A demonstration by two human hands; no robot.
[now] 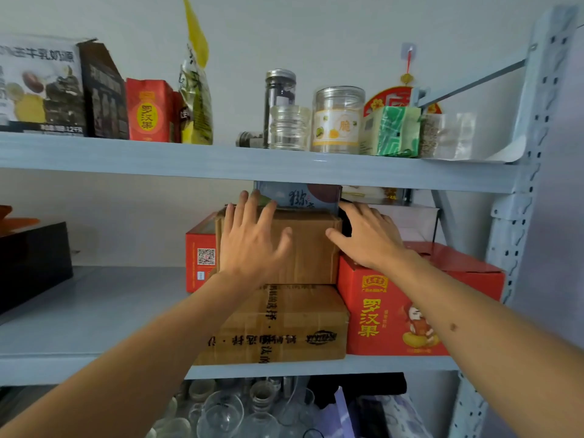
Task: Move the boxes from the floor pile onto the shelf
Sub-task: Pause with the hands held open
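A small brown cardboard box [311, 248] sits on top of a larger taped brown box [284, 324] on the middle shelf [94, 311]. My left hand [252, 238] lies flat against the small box's front left, fingers spread and straight. My right hand [369, 235] rests at its right edge, over a red carton [388, 314], with the thumb touching the box's front. A blue-grey printed box [300, 196] stands on the small box, just under the upper shelf. Behind the stack on the left stands another red box [200, 254].
The upper shelf [252, 162] carries cartons, a yellow bag [194, 99], jars [338, 120] and a green packet [392, 131]. A black box [31, 263] sits at the left of the middle shelf. Glassware [227, 409] fills the level below. A perforated upright [518, 216] bounds the right side.
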